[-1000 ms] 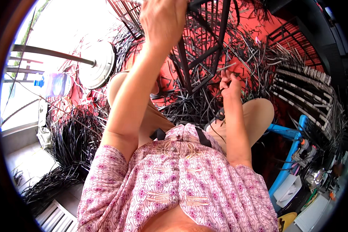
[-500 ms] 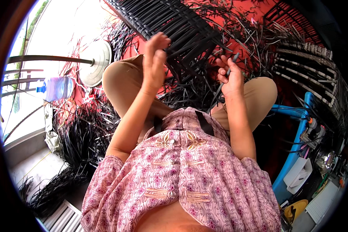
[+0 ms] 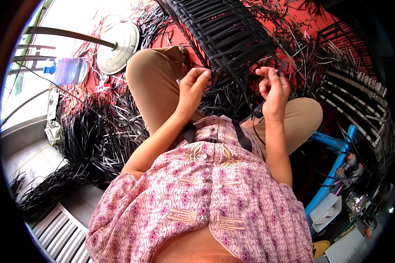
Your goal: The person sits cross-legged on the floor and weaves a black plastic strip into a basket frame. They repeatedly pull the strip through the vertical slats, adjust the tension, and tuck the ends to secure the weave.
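Observation:
A frame woven with flat black strips (image 3: 228,37) stands tilted in front of me, with loose strip ends hanging from its near edge. My left hand (image 3: 191,93) is closed in a pinch beside the left of that near edge; what lies between thumb and fingertips is too small to make out. To the right of the edge, my right hand (image 3: 274,94) is raised with its palm toward me. Its fingers are curled round a dark strip (image 3: 281,67) whose end sticks up above them. Below both hands, more black strips lie tangled between my legs.
At the left lie a heap of black strips (image 3: 98,136), a round pale base with a pole (image 3: 118,48) and a water bottle (image 3: 71,71). On the right are a striped woven rack (image 3: 353,105), a blue frame (image 3: 324,184) and assorted tools. Red flooring (image 3: 164,37) shows between scraps.
My left hand has come down and right, its spread fingers closing into a pinch. My right hand has shifted slightly right, still with the strip. The view has turned a little.

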The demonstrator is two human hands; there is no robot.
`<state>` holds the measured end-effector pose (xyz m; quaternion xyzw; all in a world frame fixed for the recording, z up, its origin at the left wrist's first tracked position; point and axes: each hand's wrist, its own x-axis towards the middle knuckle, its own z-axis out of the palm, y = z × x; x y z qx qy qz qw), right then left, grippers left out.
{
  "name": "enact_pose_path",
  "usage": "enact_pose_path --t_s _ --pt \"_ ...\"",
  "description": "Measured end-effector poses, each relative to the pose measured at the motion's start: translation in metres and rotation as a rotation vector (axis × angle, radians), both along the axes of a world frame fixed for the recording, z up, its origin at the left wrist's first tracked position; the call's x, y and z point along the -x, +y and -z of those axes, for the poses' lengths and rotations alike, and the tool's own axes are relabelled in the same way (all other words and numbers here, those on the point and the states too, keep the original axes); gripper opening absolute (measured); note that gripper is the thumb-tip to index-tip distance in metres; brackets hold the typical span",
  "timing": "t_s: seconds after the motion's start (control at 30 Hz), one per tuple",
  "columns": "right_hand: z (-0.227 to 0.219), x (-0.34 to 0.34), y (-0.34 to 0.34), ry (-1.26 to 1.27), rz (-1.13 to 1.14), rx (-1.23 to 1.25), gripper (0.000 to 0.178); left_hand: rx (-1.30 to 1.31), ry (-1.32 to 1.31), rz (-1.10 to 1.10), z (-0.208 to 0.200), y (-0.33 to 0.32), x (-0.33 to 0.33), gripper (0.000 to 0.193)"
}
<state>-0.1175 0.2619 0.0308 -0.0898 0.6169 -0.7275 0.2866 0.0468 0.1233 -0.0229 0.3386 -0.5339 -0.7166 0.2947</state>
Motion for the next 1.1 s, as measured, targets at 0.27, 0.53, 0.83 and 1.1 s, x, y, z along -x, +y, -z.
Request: enact_pose_path --t_s 0.27,0.53,0.83,1.1 --pt "0.002 -0.022 -0.022 0.194 -0.261 -0.260 0.030 0.166 -0.044 0.083 0.009 -0.002 0.010 0.020" --pt "0.011 -0.021 -0.021 0.213 -0.331 -0.249 0.021 0.240 -0.073 0.101 0.012 -0.003 0.009 0.021" --pt "-0.006 -0.017 -0.019 -0.141 -0.403 -0.251 0.009 0.183 -0.072 0.136 0.014 -0.006 0.009 0.022" --pt "-0.008 -0.020 -0.021 -0.185 -0.420 -0.264 0.012 0.185 -0.064 0.138 0.012 -0.006 0.008 0.022"
